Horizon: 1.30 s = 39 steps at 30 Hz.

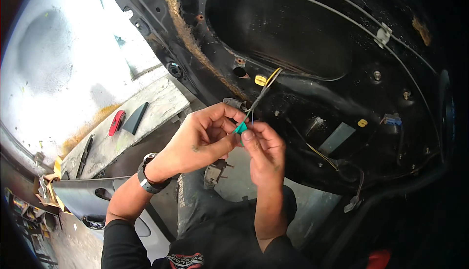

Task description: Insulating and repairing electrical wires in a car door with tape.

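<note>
My left hand, a watch on its wrist, and my right hand meet below the middle of the view, pinching a small piece of green tape at thin wires. The wires run up to the inside of a black metal car door, beside a yellow plastic piece. A grey fitting sits just behind my left fingers. Under my hands is a metal part with pins. My finger pads hide part of where tape and wires join.
At left, a worn board holds a red tool, a dark triangular trim piece and a black strip. A grey door panel lies below it. More wiring with a connector hangs at right.
</note>
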Each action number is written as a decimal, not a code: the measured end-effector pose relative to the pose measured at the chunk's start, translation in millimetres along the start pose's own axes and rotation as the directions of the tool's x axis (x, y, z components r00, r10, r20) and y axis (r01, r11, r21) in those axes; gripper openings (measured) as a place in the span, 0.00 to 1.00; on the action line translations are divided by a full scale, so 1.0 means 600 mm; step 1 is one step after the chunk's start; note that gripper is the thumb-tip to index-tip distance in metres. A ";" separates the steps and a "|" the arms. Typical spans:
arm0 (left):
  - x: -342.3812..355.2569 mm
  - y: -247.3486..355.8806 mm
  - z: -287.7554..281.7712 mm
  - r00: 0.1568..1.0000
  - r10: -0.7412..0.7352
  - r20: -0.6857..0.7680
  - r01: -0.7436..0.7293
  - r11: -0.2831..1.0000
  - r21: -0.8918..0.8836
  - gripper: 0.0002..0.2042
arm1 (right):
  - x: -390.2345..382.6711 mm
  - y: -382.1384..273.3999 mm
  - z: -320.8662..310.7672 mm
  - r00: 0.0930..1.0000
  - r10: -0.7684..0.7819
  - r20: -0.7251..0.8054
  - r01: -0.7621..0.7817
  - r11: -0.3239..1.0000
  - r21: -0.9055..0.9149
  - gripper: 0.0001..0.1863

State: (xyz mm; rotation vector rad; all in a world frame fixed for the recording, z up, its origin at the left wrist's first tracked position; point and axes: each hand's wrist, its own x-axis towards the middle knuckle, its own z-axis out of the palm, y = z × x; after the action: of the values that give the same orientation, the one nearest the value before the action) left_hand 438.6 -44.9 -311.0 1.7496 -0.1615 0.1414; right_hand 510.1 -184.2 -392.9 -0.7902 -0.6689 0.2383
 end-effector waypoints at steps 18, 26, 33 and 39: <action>-0.013 -0.006 0.048 0.976 0.011 -0.220 0.032 0.981 0.191 0.08 | 0.011 -0.002 -0.014 0.965 -0.263 0.006 0.246 0.896 -0.369 0.04; -0.004 -0.004 0.046 0.956 0.028 -0.292 0.063 0.952 0.298 0.06 | 0.017 -0.016 -0.023 0.973 -0.228 0.025 0.217 0.879 -0.425 0.04; 0.004 0.004 0.032 0.965 -0.020 -0.262 0.105 0.944 0.313 0.08 | 0.033 -0.007 -0.025 0.986 -0.161 0.031 0.158 0.878 -0.453 0.05; 0.008 0.010 0.025 0.981 -0.053 -0.186 0.101 0.961 0.257 0.08 | 0.034 -0.011 -0.020 0.988 -0.153 0.011 0.140 0.873 -0.467 0.04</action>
State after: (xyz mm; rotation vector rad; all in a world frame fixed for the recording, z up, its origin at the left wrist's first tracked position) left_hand 442.2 -60.8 -306.9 1.9969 0.0596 0.2713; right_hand 533.2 -187.0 -384.6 -1.1970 -0.7701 -0.0806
